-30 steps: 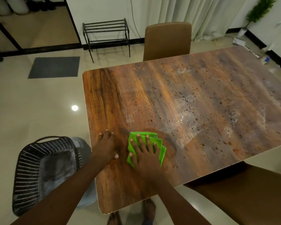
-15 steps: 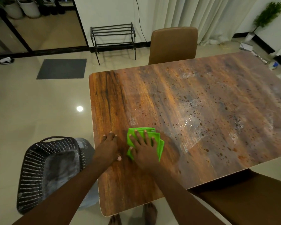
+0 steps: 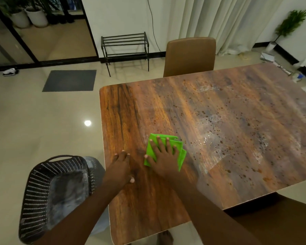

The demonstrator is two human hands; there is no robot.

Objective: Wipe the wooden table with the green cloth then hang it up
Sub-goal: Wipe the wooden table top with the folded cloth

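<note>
a: two hands on the table [image 3: 237,138], both flat. the right hand [image 3: 163,160] lies spread on the green cloth [image 3: 181,157], fingers straight and fanned, pressing it down, not gripping it.

b: where is the cloth?

a: near the table's left end, toward our side, folded into a pad. we judge the fold gives the palm a thick pad to push evenly.

b: left hand?

a: the left hand [image 3: 121,167] is flat on bare wood just beside the cloth, fingers straight and close together, holding nothing. we read it as a brace for leaning over the top.

b: how far along?

a: water drops [image 3: 208,137] and pale smears cover the middle and right of the top, starting just past the cloth. the wood at the left end looks drier. we judge the wiping is at an early stage, with most of the surface left to do.

b: hanging?

a: not begun. a black rack [image 3: 125,45] stands by the far wall, well apart from the table. we cannot tell if it is the hanging place.

b: risk?

a: we judge an open palm may slip off the cloth on wet wood.
</note>
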